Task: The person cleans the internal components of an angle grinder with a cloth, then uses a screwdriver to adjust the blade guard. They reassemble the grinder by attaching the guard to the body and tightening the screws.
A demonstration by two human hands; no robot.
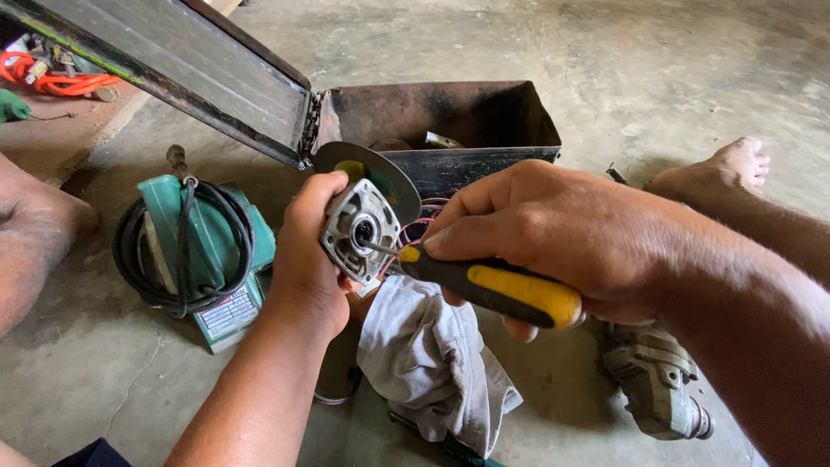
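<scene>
My left hand (304,251) grips a grey metal gear housing (356,229) with a round grinding disc (367,173) behind it, held up above the floor. My right hand (553,238) is closed on a screwdriver (493,284) with a black and yellow handle. Its thin metal tip reaches into the round hole at the centre of the housing. Both hands sit just in front of an open metal toolbox (471,121).
A grey cloth (432,363) lies crumpled under my hands. A green power tool (203,251) wrapped in black cable rests at left. A grey tool body (653,376) lies at right near my bare foot (735,169). The toolbox lid (173,60) stands open at upper left; orange cable (47,78) beyond.
</scene>
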